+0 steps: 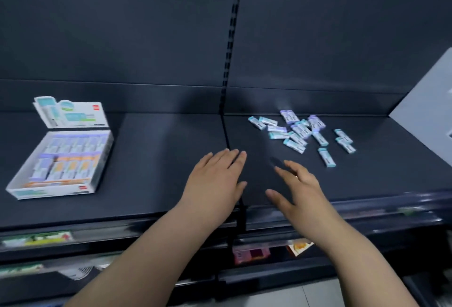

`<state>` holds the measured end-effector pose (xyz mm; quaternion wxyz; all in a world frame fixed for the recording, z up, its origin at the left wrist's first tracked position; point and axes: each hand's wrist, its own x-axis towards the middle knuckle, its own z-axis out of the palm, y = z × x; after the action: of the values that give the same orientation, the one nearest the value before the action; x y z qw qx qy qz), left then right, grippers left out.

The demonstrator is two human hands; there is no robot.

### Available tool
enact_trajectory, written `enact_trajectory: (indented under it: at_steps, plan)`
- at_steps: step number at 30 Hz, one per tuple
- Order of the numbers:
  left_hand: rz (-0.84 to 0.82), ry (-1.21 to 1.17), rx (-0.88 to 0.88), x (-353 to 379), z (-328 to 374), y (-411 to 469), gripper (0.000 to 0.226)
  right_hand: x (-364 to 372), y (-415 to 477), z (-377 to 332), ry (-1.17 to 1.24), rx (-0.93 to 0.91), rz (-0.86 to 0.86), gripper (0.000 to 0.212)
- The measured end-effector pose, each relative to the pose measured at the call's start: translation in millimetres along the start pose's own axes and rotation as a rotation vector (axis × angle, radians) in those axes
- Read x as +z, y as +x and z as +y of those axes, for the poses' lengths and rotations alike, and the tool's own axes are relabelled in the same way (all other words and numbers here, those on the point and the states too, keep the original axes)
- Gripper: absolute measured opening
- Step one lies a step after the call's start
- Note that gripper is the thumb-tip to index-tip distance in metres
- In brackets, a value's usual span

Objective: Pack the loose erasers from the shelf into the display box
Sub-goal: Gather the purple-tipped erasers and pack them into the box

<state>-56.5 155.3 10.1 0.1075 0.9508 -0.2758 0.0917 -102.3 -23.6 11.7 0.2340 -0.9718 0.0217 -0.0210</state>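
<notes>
Erasers [300, 131] lie heaped and blurred, labels illegible; display box [49, 193] print too.

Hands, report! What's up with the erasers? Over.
Left hand, right hand open, empty. Loose erasers scattered right; display box left, partly filled. Nothing blocking.

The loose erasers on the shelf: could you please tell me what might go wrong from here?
The loose erasers lie heaped, far right of the display box, so a handful could drop on the way. The left hand and right hand are open; a sweeping grab may scatter the heap.
</notes>
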Motion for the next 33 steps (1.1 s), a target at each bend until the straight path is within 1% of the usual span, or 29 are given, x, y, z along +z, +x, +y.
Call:
enact_trajectory:
  at_steps: [4, 6, 11, 16, 21, 26, 30, 33]
  plan:
    - [-0.051, 0.0, -0.036, 7.0, 11.6, 7.3, 0.062, -11.1, 7.7, 22.2, 0.03, 0.021, -0.012, 0.06]
    - [-0.04, -0.008, -0.044, 11.1, 11.3, 13.5, 0.062, -14.0, 15.8, 31.0, 0.034, 0.041, -0.004, 0.059]
    - [-0.017, -0.039, 0.004, 14.2, 3.2, 40.4, 0.062, -19.0, 39.8, 43.7, -0.002, 0.115, 0.081, 0.056]
    - [-0.027, -0.024, 0.053, 23.2, -1.1, 66.2, 0.062, -18.5, 59.3, 59.1, -0.039, 0.154, 0.106, 0.051]
    - [-0.05, -0.046, 0.07, 32.9, -0.6, 81.4, 0.062, -19.3, 72.5, 77.9, -0.01, 0.189, 0.138, 0.045]
    - [-0.061, 0.075, 0.049, 47.1, 4.3, 99.7, 0.063, -39.1, 106.4, 105.5, -0.069, 0.135, 0.127, 0.044]
    - [0.012, 0.127, -0.026, 62.1, 12.1, 110.5, 0.065, -53.7, 150.8, 129.8, -0.169, 0.045, 0.013, 0.049]
    - [0.009, 0.122, -0.092, 70.7, 27.0, 115.3, 0.068, -56.8, 187.4, 140.7, -0.26, -0.059, -0.092, 0.056]
